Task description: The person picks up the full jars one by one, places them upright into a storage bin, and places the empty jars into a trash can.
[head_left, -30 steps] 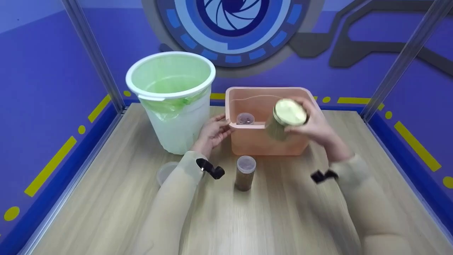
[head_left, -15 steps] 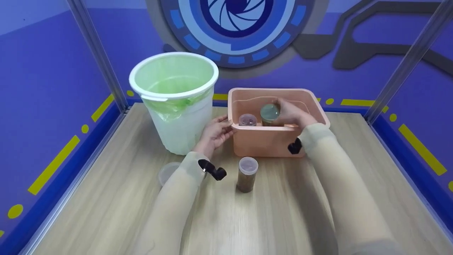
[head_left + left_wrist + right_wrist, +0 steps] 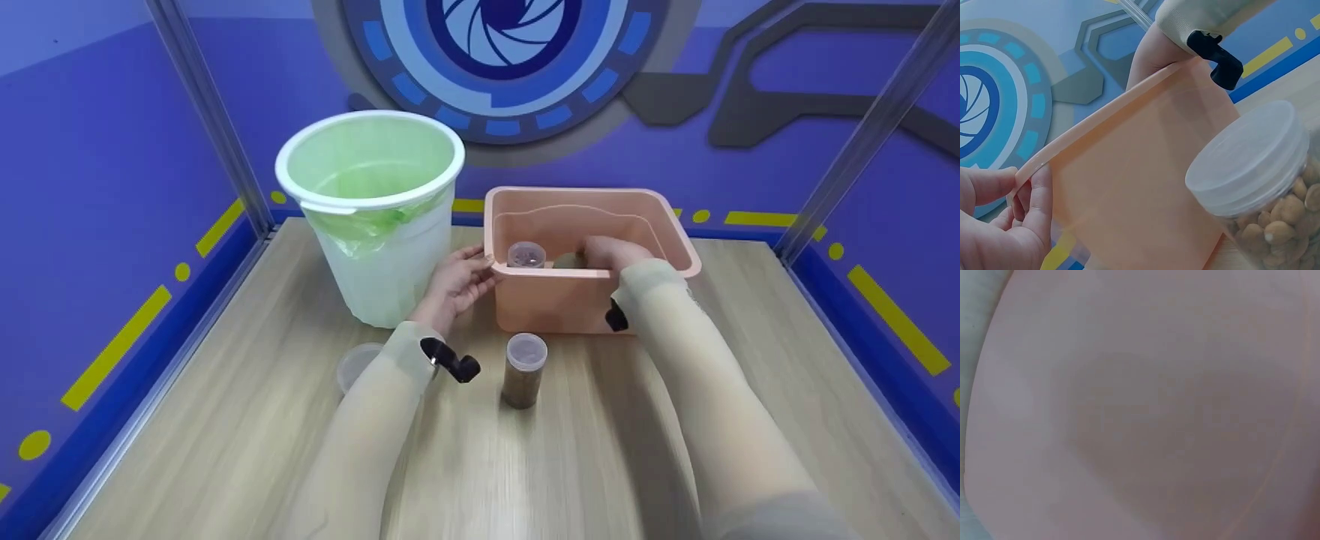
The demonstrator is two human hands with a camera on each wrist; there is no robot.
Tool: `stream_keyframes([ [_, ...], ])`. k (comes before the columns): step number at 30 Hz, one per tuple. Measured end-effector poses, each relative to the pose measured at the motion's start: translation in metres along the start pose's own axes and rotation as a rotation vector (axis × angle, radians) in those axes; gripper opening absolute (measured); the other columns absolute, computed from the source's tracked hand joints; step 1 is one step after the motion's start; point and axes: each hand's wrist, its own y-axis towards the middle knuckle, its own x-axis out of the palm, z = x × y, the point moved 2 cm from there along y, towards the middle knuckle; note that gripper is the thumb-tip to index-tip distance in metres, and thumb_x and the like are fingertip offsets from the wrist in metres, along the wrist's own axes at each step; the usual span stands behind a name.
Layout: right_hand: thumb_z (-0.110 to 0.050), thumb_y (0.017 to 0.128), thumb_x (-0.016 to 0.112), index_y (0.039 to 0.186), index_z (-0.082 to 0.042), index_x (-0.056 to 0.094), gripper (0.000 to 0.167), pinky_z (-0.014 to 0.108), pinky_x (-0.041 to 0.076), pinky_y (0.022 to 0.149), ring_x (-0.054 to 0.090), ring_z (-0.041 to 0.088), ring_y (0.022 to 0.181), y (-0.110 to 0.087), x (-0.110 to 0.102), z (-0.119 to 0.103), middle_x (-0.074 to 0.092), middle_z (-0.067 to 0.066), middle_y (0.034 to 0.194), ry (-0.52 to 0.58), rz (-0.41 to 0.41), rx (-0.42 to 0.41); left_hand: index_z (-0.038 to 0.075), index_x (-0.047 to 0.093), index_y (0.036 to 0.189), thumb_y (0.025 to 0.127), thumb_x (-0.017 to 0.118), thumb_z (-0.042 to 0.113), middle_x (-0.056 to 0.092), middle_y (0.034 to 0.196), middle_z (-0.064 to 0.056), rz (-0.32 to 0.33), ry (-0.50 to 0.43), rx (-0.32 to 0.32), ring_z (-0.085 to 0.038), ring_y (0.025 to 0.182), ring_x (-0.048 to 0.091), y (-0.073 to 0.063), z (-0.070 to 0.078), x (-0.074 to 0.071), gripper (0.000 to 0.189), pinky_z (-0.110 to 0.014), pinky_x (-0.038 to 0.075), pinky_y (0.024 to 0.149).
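My left hand point(image 3: 459, 281) pinches the left front corner of the peach plastic bin point(image 3: 570, 304) between thumb and fingers; the left wrist view shows this grip on the rim up close. Inside the bin, my right hand point(image 3: 611, 251) reaches down low, its fingers at a jar with a greenish lid point(image 3: 568, 260); most of that jar is hidden behind the front wall. Beside it in the bin stands another clear-lidded jar point(image 3: 526, 255). On the table in front, a clear jar point(image 3: 523, 375) with a frosted lid point(image 3: 1249, 160) holds brown, almond-like nuts point(image 3: 1286, 225).
A white waste bin point(image 3: 375, 255) with a green liner stands left of the peach bin. Partly under the left forearm lies a clear round lid point(image 3: 358, 365). Blue printed panels enclose the wooden table point(image 3: 247, 420). Only the bin's inner wall point(image 3: 1145, 410) fills the right wrist view.
My right hand has carried the jar from above the front rim into the bin and lowered it beside the other jar. The left hand has kept its grip on the rim.
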Motion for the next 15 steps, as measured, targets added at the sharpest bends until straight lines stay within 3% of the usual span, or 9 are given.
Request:
stream_keyframes([
  [2,-0.023,0.097,0.057,0.131,-0.015,0.056,0.035,0.046,0.053,0.106,0.051,0.027,0.125,0.006,-0.001,0.001,0.052,0.010,0.139,-0.074,-0.010,-0.029,-0.001,0.047,0.150,0.100,0.056,-0.006,0.056,0.146,-0.025,-0.004,0.001,0.002,-0.034,0.127,0.060,0.000,0.001,0.001,0.051,-0.037,0.058,0.104],
  [6,-0.011,0.097,0.052,0.135,-0.011,0.057,0.039,0.047,0.048,0.114,0.051,0.029,0.126,0.018,-0.005,0.004,0.055,0.012,0.139,-0.196,-0.024,-0.105,0.000,0.048,0.149,0.100,0.056,-0.005,0.057,0.145,-0.023,-0.002,0.005,0.003,-0.028,0.115,0.063,0.000,0.001,0.001,0.050,-0.038,0.058,0.104],
  [8,-0.008,0.096,0.050,0.135,-0.012,0.057,0.040,0.046,0.047,0.115,0.050,0.028,0.126,0.021,-0.007,0.005,0.054,0.012,0.137,-0.158,-0.033,-0.084,0.000,0.048,0.149,0.100,0.056,-0.006,0.057,0.146,-0.023,-0.004,0.000,0.006,-0.029,0.114,0.063,0.000,0.001,0.001,0.050,-0.039,0.057,0.107],
  [11,-0.007,0.096,0.051,0.130,-0.013,0.061,0.036,0.040,0.051,0.107,0.051,0.025,0.118,0.023,-0.008,0.005,0.057,0.008,0.127,-0.207,-0.020,-0.095,-0.001,0.048,0.149,0.100,0.055,-0.006,0.056,0.146,-0.024,-0.006,-0.007,0.010,-0.030,0.118,0.062,0.001,0.001,0.001,0.050,-0.042,0.053,0.112],
  [12,-0.009,0.097,0.053,0.126,-0.011,0.062,0.031,0.038,0.052,0.100,0.053,0.025,0.111,0.023,-0.009,0.004,0.058,0.008,0.119,-0.253,-0.015,-0.129,-0.001,0.048,0.149,0.100,0.054,-0.007,0.055,0.146,-0.025,-0.005,-0.009,0.011,-0.031,0.118,0.061,0.001,0.001,0.001,0.050,-0.043,0.052,0.113],
  [15,-0.010,0.095,0.059,0.133,-0.008,0.060,0.038,0.041,0.054,0.099,0.057,0.029,0.115,0.022,-0.012,0.001,0.061,0.014,0.127,-0.335,0.019,-0.253,-0.001,0.048,0.149,0.100,0.055,-0.007,0.055,0.146,-0.025,-0.002,-0.011,0.006,-0.030,0.116,0.062,0.000,0.000,0.001,0.050,-0.043,0.051,0.114],
])
